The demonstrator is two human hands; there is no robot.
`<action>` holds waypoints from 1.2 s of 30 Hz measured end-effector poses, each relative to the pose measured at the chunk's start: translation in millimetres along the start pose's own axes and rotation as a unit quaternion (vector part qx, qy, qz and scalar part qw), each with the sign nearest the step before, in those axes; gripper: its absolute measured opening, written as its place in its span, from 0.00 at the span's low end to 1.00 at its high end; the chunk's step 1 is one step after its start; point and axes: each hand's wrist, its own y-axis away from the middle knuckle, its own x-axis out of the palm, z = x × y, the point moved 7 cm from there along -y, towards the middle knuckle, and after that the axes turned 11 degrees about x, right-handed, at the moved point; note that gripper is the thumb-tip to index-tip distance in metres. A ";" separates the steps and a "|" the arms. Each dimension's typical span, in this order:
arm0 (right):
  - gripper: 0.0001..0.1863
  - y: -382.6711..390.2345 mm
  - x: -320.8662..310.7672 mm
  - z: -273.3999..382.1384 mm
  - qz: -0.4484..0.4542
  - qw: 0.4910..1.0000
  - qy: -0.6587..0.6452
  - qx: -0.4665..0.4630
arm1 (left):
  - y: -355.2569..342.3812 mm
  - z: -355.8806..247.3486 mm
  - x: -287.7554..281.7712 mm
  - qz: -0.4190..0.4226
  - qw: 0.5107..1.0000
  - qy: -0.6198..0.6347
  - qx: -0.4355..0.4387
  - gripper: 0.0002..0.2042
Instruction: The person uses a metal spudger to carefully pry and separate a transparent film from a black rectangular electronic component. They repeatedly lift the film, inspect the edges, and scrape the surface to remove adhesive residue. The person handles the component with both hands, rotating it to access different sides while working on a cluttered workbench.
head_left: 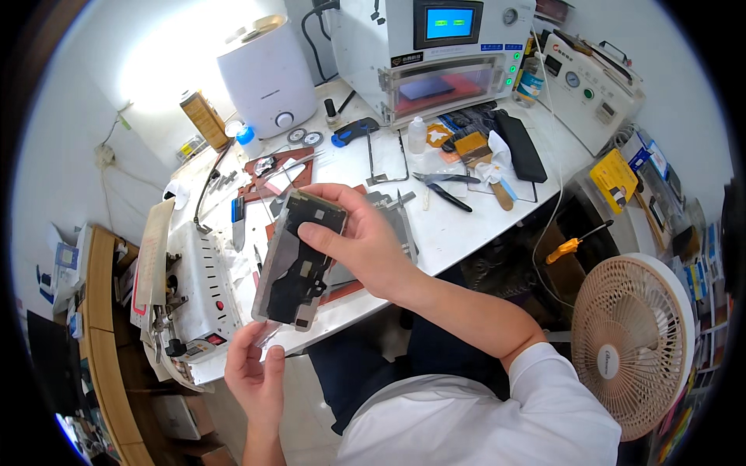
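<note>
Black-and-silver phone frame (299,260) upright, right hand (361,241) fingers clamped around its top, left hand (256,373) fingers pinching its bottom film.

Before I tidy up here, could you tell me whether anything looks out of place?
The orange-handled screwdriver lies off the white worktable, over the dark gap beside it. The right hand holds a phone panel; the left hand pinches its lower edge.
</note>
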 end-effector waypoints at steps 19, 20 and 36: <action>0.30 -44.7 -48.8 -39.5 -0.080 0.968 0.190 0.145 | 0.1 43.0 71.4 0.057 0.957 0.164 -0.234 0.14; 0.31 -51.3 -53.5 -41.6 -0.086 0.959 0.214 0.162 | -2.6 40.2 72.4 0.069 0.972 0.110 -0.195 0.15; 0.14 -55.2 -4.2 -33.2 0.029 0.961 0.089 0.262 | -1.1 -60.8 64.2 -0.024 0.932 -0.333 0.141 0.15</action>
